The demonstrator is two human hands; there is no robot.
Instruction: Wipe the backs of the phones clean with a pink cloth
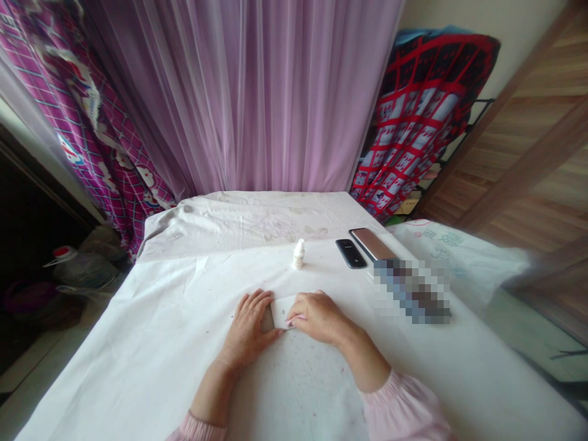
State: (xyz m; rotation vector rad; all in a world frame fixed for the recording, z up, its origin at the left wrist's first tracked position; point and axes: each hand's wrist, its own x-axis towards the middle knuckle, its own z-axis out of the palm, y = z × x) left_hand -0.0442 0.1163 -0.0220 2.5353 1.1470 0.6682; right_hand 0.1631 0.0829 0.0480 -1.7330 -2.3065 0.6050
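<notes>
White piece (pixel 280 311) is parked this side of the bottle (pixel 299 255), bordered by the flat left hand (pixel 249 323) and partly covered by the closer right hand (pixel 318 315), pink bit (pixel 296 319) pinched, long axis hidden tbh.

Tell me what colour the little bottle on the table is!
The little bottle is white, cap and all; it shows best in the head view.

Whitish flat piece (pixel 280 311), white bottle (pixel 299 256), white tablecloth (pixel 160 343) (grey-blotched), mauve curtain (pixel 275 98), red-gridded cover (pixel 408 131).
</notes>
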